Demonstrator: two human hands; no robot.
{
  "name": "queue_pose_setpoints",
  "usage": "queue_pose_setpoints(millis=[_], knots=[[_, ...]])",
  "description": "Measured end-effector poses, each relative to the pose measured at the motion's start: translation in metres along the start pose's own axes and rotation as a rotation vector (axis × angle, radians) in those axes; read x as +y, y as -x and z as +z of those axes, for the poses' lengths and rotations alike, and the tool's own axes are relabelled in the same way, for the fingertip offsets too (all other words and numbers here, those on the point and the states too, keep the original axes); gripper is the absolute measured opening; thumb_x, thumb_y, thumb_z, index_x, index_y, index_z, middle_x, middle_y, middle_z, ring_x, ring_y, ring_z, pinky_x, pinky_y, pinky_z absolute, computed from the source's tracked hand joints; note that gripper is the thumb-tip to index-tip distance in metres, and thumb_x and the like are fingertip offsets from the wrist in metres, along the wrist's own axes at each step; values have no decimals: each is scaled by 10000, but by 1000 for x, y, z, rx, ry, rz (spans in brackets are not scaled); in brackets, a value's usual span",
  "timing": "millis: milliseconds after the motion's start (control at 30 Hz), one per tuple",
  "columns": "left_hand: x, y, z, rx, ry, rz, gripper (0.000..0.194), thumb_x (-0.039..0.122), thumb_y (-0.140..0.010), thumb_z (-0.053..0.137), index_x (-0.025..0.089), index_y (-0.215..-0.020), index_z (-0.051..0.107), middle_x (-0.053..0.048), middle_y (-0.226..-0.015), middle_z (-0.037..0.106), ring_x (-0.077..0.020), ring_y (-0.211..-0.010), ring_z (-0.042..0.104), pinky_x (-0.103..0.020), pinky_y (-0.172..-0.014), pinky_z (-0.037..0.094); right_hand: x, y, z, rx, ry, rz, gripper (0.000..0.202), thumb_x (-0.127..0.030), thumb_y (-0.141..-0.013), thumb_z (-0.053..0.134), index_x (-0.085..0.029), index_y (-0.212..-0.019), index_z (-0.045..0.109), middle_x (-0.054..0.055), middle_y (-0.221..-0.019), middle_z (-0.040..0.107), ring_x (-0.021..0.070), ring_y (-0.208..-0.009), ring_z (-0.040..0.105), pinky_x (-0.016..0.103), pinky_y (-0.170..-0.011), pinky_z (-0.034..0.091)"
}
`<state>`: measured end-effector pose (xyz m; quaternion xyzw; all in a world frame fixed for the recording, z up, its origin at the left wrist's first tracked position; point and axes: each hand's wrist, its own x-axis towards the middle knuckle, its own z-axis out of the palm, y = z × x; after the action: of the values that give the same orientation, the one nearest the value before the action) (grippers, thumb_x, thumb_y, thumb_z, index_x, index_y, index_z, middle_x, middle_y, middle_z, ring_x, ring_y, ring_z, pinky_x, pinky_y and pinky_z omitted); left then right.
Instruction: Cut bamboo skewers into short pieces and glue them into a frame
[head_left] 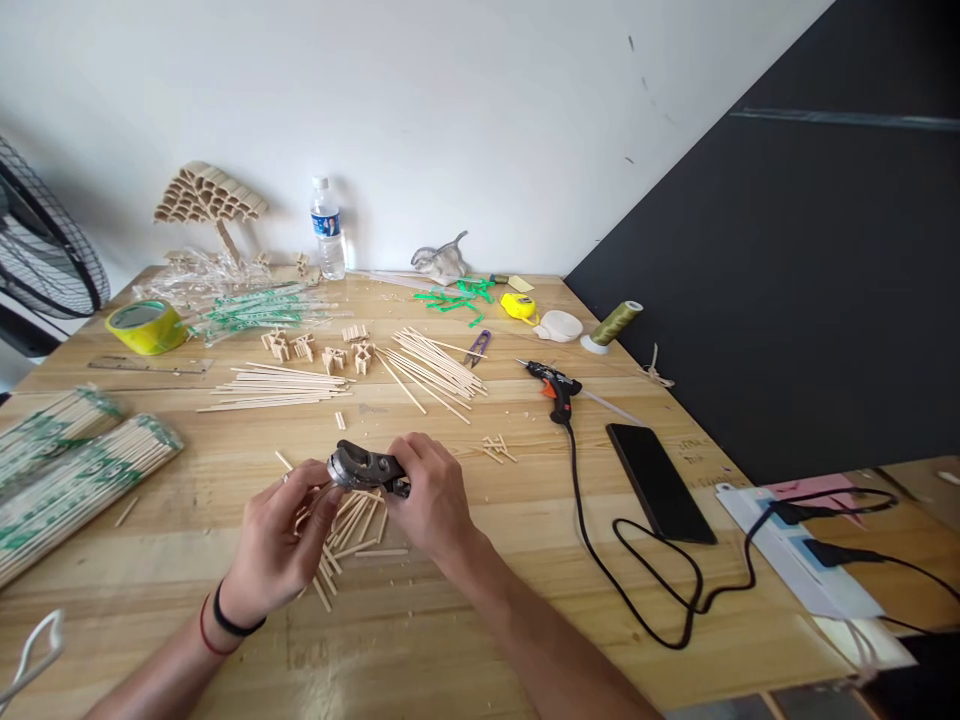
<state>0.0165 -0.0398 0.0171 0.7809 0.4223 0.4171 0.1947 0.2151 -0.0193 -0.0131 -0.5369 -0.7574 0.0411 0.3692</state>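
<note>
My right hand (431, 495) is wrapped round the handles of dark metal pliers (365, 466), held above the table with the jaws pointing left. My left hand (289, 535) is closed in a pinch at the jaws, on what looks like a thin wooden stick (282, 460) whose pale end shows behind the fingers. Below both hands lies a loose pile of short cut sticks (360, 525). Farther back are longer sticks in two bunches, one on the left (281, 387) and one on the right (435, 365). Small stick-built blocks (363, 357) stand behind them.
A glue gun (555, 385) with a looping black cord and a phone (660, 482) lie on the right, near a power strip (802, 550). Packaged sticks (82, 490) and yellow tape (146, 327) are on the left. Purple snips (477, 348) and a water bottle (327, 230) stand farther back.
</note>
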Motion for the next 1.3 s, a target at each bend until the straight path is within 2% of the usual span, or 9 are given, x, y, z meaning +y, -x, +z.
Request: queue_pose_setpoints(millis=[267,400,567,667,733,900,1000,1133,1300], knots=[[1,0,2,-3,154,-204,110,273,-994,598,176,-1010,648,-11,-735,695,-111,-537,623,-191,-491,505,-4,0,-4,-61,-47,133,200,-125,-727,736,-241,-726,573,4,-665,684,198,-593,607,281,-578,351],[0,-4,1,-10,219,-268,165,323,-1001,590,172,-1026,651,-37,-775,732,-124,-567,650,-202,-511,546,0,0,-5,3,-155,203,225,-202,-814,662,-245,-649,515,-25,-553,601,159,-496,513,272,-541,311],[-3,-6,3,-35,202,-270,186,325,-995,596,159,-1037,667,-48,-789,734,-121,-571,657,-197,-510,552,7,-1,-8,44,-280,242,241,-289,-909,571,-248,-680,508,-51,-523,523,138,-478,465,246,-523,361],[-3,-7,3,-57,188,-264,180,310,-993,595,154,-1042,673,-41,-780,722,-116,-581,659,-188,-517,550,3,-2,-11,39,-451,183,147,-286,-923,590,-230,-789,616,-20,-627,646,149,-540,576,243,-560,450],[-2,-8,3,-72,178,-259,172,302,-993,590,156,-1030,672,-23,-734,701,-109,-558,641,-177,-495,528,-1,-1,-11,26,-591,110,97,-261,-927,611,-221,-945,697,23,-805,761,178,-675,696,261,-652,535],[0,-12,3,-67,147,-236,126,250,-970,575,161,-965,665,7,-648,659,-92,-505,595,-151,-453,481,-8,3,-7,-4,-704,-4,373,-162,-886,657,-244,-1248,695,77,-1184,799,242,-1051,771,347,-921,598],[0,-14,4,-51,144,-251,129,234,-947,578,156,-971,678,-16,-708,711,-100,-530,633,-158,-477,518,-6,5,-5,-6,-682,-26,438,-142,-875,658,-246,-1300,677,87,-1202,795,241,-1058,771,353,-925,602],[0,-14,5,-49,120,-228,160,223,-927,576,156,-1002,700,-36,-787,755,-114,-583,671,-163,-500,547,-4,7,-3,-14,-564,-47,518,-119,-810,674,-230,-1317,680,90,-1048,820,252,-916,775,364,-830,609],[-5,-11,8,-73,93,-213,175,190,-927,549,157,-1018,694,-10,-737,724,-112,-549,650,-168,-476,529,-4,9,2,25,-545,-9,406,-108,-824,665,-228,-1208,725,94,-1067,823,252,-939,782,357,-842,603]])
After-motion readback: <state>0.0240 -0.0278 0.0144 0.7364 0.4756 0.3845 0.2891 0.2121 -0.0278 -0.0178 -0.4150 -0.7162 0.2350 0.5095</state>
